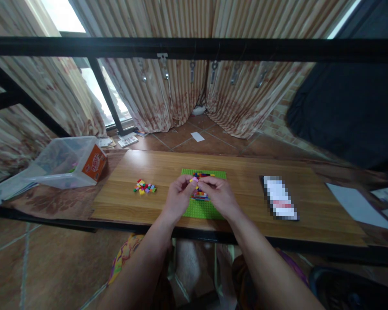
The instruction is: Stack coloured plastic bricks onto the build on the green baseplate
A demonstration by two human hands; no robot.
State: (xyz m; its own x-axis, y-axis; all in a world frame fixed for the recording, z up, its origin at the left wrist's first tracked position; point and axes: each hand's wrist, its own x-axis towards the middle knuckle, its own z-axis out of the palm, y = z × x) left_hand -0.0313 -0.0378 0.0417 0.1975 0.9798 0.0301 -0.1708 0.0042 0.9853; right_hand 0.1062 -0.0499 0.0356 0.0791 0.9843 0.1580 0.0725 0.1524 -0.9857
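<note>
Over a green baseplate (187, 210), my left hand (178, 193) and my right hand (220, 193) meet with fingertips pinched together. Between them are small toy bricks (195, 179), pink and yellow, gripped from both sides; their exact number and fit are hidden by the fingers. Rows of multicoloured bricks (201, 196) stand on the baseplate beneath and behind my hands, partly covered by them. To the left of my left hand, a loose pile of small bricks (144, 187) in red, yellow, green, white and pink lies on the wooden board (116, 206).
A clear plastic bin (64, 172) with an orange label lies at the left. A phone (280, 198), its screen blurred, rests on the board at right. White paper (358, 204) is beyond it. A black bar (194, 48) with hanging hooks crosses in front of the curtains.
</note>
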